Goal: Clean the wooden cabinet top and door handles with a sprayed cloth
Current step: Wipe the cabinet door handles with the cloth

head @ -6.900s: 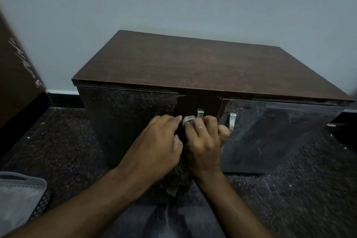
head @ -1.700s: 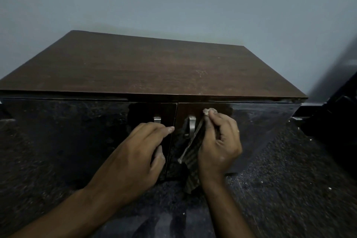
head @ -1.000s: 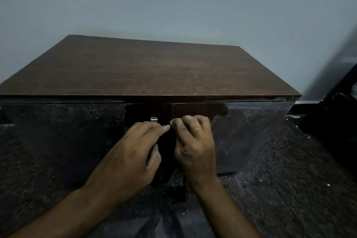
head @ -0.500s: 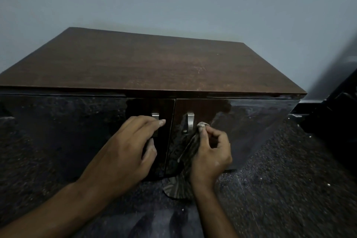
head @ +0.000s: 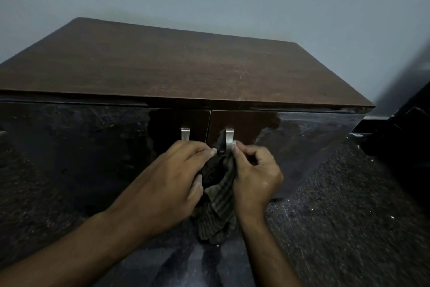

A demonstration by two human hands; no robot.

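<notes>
Both hands work at the right door handle (head: 229, 139), a metal bar standing upright on the dark cabinet (head: 162, 70) front. The left hand (head: 172, 182) and right hand (head: 256, 175) each pinch the striped cloth (head: 218, 196), which is threaded behind the handle and hangs straight down between them.

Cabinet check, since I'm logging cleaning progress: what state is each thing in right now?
left door: shut
right door: shut
left handle: bare, untouched
right handle: cloth threaded behind it
cloth: bunched, hanging between both hands
left hand: pinching the cloth
right hand: pinching the cloth
cabinet top: bare, faint scuffs
</notes>
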